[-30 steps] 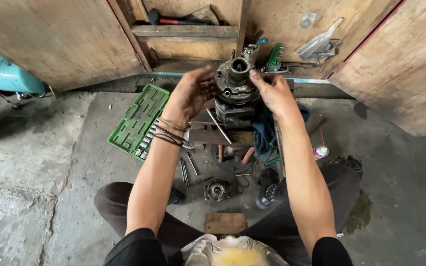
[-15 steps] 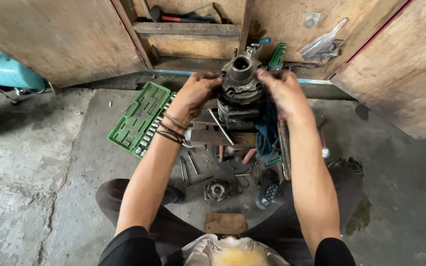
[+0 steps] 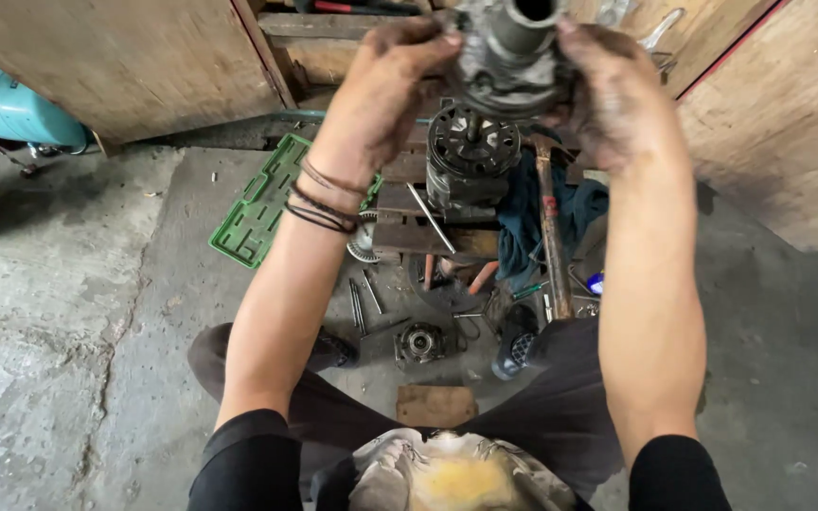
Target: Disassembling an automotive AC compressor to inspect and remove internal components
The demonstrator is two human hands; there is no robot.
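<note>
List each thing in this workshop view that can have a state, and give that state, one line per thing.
Metal housing: lifted clear of the part below, gripped on both sides.
Left hand: greasy, clasping the housing's left side.
Right hand: greasy, clasping its right side.
Round engine part: uncovered, upright on a wooden block.
Green tool tray: open, flat on the floor.
Hammer: lying on the blue cloth.

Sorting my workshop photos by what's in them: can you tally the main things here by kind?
Greasy hands, left and right: 2
Grey metal engine housing, held up: 1
Dark round engine part: 1
Green plastic socket tray: 1
Wooden-handled hammer: 1
Blue rag: 1
Total: 7
</note>
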